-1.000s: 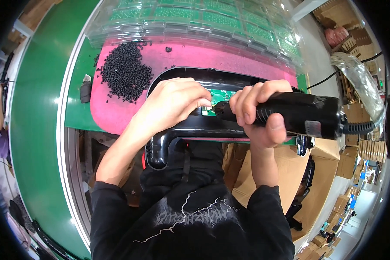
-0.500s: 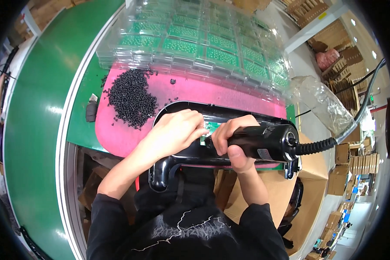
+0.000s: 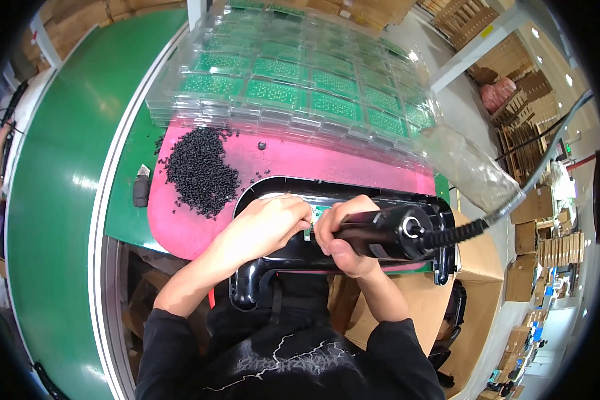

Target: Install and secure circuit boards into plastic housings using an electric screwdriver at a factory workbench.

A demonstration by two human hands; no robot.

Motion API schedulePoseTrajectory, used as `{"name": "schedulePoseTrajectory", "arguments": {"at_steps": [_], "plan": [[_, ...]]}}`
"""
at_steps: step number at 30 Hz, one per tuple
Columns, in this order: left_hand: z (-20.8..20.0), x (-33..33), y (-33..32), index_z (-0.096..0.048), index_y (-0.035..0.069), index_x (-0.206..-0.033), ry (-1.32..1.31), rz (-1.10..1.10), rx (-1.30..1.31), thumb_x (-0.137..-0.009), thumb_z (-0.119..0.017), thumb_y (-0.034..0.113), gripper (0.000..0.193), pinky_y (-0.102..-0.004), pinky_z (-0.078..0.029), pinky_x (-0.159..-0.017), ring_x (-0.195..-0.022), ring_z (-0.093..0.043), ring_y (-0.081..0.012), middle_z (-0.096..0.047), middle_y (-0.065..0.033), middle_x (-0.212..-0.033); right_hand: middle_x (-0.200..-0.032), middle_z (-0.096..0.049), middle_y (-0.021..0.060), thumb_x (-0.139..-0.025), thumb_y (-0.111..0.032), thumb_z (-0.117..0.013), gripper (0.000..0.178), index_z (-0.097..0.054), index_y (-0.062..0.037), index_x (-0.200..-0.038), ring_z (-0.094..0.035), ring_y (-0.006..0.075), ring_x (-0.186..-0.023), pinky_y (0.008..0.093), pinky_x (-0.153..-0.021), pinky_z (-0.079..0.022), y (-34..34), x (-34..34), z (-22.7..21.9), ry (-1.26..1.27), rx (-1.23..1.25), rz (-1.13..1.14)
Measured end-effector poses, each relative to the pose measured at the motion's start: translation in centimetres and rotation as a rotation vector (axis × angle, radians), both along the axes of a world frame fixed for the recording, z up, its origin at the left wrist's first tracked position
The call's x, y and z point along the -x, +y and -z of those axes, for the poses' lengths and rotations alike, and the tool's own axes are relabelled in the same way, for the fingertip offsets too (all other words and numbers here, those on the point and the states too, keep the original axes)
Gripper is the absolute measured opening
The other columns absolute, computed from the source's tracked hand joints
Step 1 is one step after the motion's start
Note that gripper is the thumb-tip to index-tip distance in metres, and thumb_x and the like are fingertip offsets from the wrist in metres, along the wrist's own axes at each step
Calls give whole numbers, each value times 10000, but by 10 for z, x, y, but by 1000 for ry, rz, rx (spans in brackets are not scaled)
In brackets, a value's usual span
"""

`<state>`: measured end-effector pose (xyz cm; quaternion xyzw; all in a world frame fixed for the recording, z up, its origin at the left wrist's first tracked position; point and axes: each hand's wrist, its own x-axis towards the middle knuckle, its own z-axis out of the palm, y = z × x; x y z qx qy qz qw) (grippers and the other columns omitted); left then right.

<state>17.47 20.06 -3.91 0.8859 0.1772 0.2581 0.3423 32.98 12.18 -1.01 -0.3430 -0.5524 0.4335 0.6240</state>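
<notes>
My right hand (image 3: 346,237) is wrapped around a black electric screwdriver (image 3: 383,230), its corded end tilted up to the right. Its tip is hidden behind my fingers, over a small green circuit board (image 3: 320,212) inside a glossy black plastic housing (image 3: 280,261). Close beside it, my left hand (image 3: 273,223) rests over the housing with its fingers bent and pressed together at the board's left edge. Whatever those fingertips hold, if anything, is covered. The long housing lies across a pink mat (image 3: 180,239) in front of me.
A heap of small black screws (image 3: 203,170) lies on the mat at left. Behind stand stacked clear trays (image 3: 273,107) of green circuit boards. A dark wrapped object (image 3: 141,188) sits by the mat. The screwdriver's cable (image 3: 540,167) hangs at right, above a cardboard box (image 3: 480,300).
The screwdriver's rear end has swung left, and my right hand has come closer to the left one. My left hand stays at the board. The whole scene sits slightly lower in view.
</notes>
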Motion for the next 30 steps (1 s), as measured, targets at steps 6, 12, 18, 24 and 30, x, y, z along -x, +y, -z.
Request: {"name": "schedulePoseTrajectory", "arguments": {"at_steps": [6,12,18,24,30], "plan": [[-5,1,-3,-591,16,-856,108,19,50,-780,-700,125,172,-438,-489,-743,-860,-622,-345,-626,-137,-831,-642,-498,44,-879,-306,-710,446,-445,-2,-1071,-478,118,-522,263,-500,-417,-3,1,0,41,-19,55],[-5,1,-3,-613,-1,-899,178,98,57,-811,-682,144,184,-412,-494,-780,-881,-623,-328,-631,-136,-862,-669,-491,63,-877,-209,-654,378,-417,-9,-1092,-483,144,-564,293,-538,-444,-14,-7,-15,253,-247,-21],[-7,-1,-5,-619,-22,-909,-70,174,118,-836,-669,115,163,-398,-491,-726,-823,-625,-339,-636,-146,-852,-649,-476,61,-857,-309,-683,429,-418,-37,-1057,-462,149,-533,304,-520,-420,-25,-7,-34,341,-212,78],[-7,-3,-5,-632,-12,-964,-77,181,236,-822,-696,119,203,-369,-492,-681,-764,-622,-288,-637,-127,-861,-591,-461,17,-859,-487,-632,470,-432,-82,-988,-439,132,-431,312,-502,-404,-26,-14,-38,270,-189,183],[-13,-7,-7,-639,12,-989,-42,98,217,-825,-670,50,172,-285,-452,-636,-764,-596,-183,-638,-78,-908,-678,-500,75,-835,-56,-577,195,-465,0,-984,-497,142,-543,281,-496,-440,-34,-60,-24,247,-168,268]]}}
